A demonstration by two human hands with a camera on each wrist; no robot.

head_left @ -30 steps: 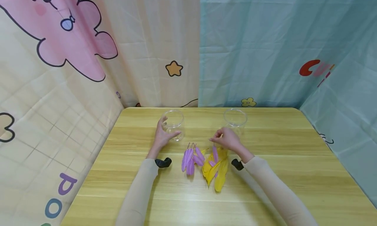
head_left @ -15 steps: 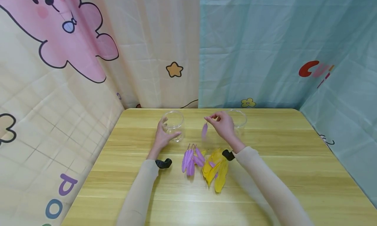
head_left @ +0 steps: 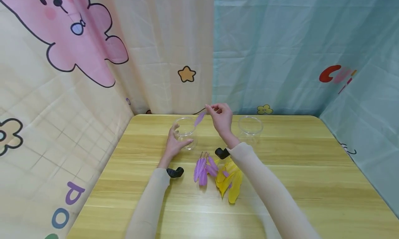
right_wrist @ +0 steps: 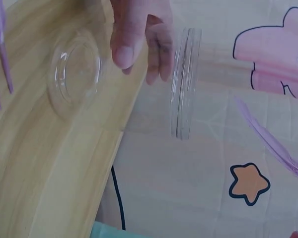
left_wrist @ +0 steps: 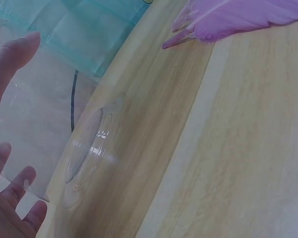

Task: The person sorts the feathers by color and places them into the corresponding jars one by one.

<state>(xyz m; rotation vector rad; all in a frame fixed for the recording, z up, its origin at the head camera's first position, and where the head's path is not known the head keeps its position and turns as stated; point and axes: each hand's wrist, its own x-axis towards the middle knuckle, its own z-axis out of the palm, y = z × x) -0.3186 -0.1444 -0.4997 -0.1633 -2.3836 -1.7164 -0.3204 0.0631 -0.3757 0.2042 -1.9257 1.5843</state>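
Note:
My left hand holds a clear plastic jar at the back left of the table, with the thumb on the near side and the fingers on the far side. The jar stands upright. My right hand pinches a purple feather by its quill end. That feather hangs tilted near the jar's open rim; in the right wrist view the feather shows beyond the rim. In front of the jar lie several purple feathers, their quills pointing away. Several yellow feathers lie beside them, mixed with bits of purple.
A second clear jar stands upright at the back right. Wood-grain table surrounds the feathers. Printed curtains hang behind the table's back edge and along both sides. Both wrists carry a black camera mount.
My right hand has lifted a purple feather from the pile and carried it up and left to the left jar's rim. The left hand keeps its place on the jar.

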